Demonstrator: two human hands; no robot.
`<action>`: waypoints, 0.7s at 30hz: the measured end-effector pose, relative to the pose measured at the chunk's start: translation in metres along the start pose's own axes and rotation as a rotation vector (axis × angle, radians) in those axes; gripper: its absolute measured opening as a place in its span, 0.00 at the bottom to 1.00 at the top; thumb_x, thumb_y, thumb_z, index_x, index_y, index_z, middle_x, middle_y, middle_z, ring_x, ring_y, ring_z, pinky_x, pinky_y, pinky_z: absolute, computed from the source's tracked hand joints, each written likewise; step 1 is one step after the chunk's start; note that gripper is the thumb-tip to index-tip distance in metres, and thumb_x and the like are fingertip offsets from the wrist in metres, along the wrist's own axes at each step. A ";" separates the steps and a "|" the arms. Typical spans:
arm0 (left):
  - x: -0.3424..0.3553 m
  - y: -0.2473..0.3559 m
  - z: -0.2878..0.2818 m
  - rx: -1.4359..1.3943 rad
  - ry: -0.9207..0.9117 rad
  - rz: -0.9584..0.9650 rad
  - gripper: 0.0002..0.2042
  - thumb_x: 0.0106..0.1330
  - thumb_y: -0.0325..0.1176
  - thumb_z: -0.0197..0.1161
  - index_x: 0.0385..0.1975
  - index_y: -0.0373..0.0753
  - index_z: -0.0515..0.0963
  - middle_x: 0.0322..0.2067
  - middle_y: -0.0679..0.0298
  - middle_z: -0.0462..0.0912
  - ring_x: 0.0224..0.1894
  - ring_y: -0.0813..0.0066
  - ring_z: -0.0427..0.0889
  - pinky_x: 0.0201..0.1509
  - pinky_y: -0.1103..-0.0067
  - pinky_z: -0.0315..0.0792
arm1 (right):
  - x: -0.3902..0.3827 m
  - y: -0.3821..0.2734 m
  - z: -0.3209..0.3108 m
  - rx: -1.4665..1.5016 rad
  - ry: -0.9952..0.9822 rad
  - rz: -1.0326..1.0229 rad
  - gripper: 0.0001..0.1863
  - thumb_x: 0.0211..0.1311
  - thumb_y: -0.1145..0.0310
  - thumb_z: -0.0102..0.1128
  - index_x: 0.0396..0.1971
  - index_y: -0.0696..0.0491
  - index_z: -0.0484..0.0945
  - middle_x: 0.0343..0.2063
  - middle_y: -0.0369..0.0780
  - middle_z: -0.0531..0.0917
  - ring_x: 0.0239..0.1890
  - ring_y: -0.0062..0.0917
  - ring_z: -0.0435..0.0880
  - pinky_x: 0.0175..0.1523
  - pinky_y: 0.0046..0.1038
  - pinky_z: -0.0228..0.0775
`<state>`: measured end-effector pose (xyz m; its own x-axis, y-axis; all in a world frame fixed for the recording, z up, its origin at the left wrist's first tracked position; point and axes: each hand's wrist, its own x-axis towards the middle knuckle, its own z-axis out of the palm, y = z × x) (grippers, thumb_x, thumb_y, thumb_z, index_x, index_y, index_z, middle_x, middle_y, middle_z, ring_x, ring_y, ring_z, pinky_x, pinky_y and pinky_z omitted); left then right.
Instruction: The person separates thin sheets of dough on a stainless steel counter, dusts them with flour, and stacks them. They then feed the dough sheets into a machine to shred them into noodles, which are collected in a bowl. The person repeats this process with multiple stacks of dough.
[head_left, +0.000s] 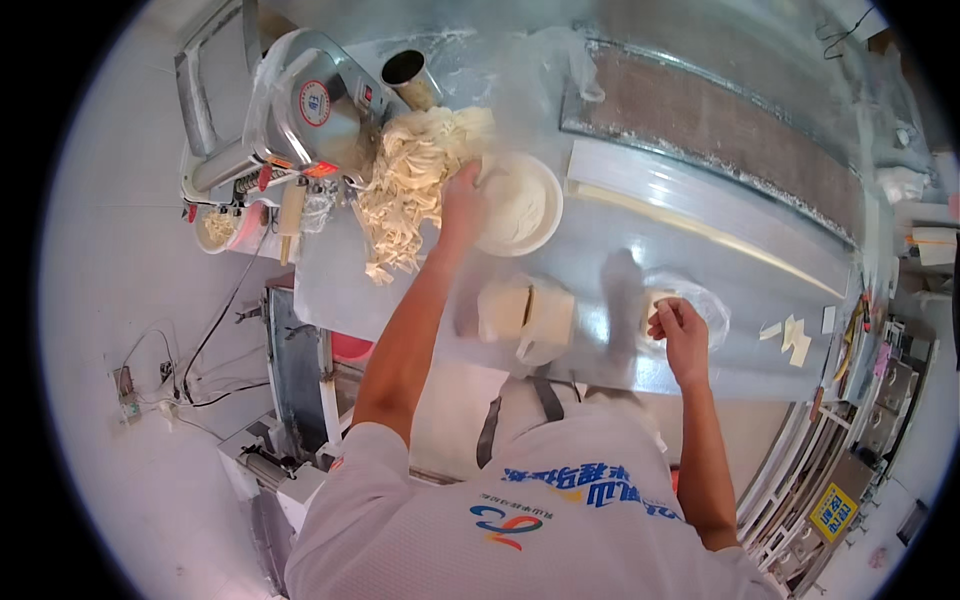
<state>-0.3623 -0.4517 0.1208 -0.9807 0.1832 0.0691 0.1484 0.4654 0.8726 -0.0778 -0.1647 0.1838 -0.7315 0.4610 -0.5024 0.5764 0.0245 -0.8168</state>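
Observation:
My left hand (463,205), smeared by motion, reaches between a heap of pale noodles (405,180) and the rim of a white bowl (548,232). White powder like flour (517,205) lies in the bowl. The blur hides what its fingers do. Farther right, my right hand (683,335) has its fingers curled together over a pale stack (655,312) on clear plastic (712,308). Whatever they pinch is too small to make out. Between my hands sit two pale, square-edged stacks (503,310), partly covered by a clear bag (545,338).
A metal machine (312,105) with rollers stands at the left, a metal cup (410,75) beside it. Long pale boards (700,205) and a brown panel (710,120) lie along the table's back. Dough scraps (795,340) rest near its right end. Cables (230,300) hang at left.

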 end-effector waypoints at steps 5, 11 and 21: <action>-0.006 0.011 -0.007 0.135 -0.090 0.030 0.10 0.72 0.32 0.66 0.47 0.36 0.87 0.31 0.65 0.89 0.33 0.82 0.84 0.39 0.76 0.78 | -0.016 0.006 -0.010 -0.002 0.002 -0.009 0.15 0.81 0.63 0.58 0.43 0.61 0.83 0.29 0.38 0.87 0.30 0.19 0.84 0.39 0.24 0.77; 0.008 0.028 -0.018 -0.072 -0.131 -0.035 0.10 0.67 0.31 0.69 0.43 0.34 0.87 0.33 0.56 0.89 0.35 0.69 0.87 0.42 0.74 0.79 | -0.006 0.008 -0.022 0.053 -0.003 -0.027 0.14 0.81 0.63 0.58 0.43 0.61 0.82 0.31 0.37 0.87 0.30 0.19 0.85 0.39 0.24 0.78; -0.013 0.149 -0.015 -0.016 -0.359 -0.120 0.12 0.71 0.26 0.68 0.51 0.30 0.86 0.40 0.64 0.90 0.40 0.81 0.88 0.46 0.80 0.82 | -0.014 0.007 -0.040 0.140 0.006 -0.066 0.15 0.81 0.61 0.59 0.44 0.60 0.83 0.30 0.37 0.86 0.31 0.18 0.84 0.39 0.24 0.77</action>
<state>-0.3298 -0.3979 0.2572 -0.8834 0.4213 -0.2053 0.0307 0.4891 0.8717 -0.0488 -0.1356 0.1970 -0.7637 0.4679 -0.4447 0.4702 -0.0687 -0.8799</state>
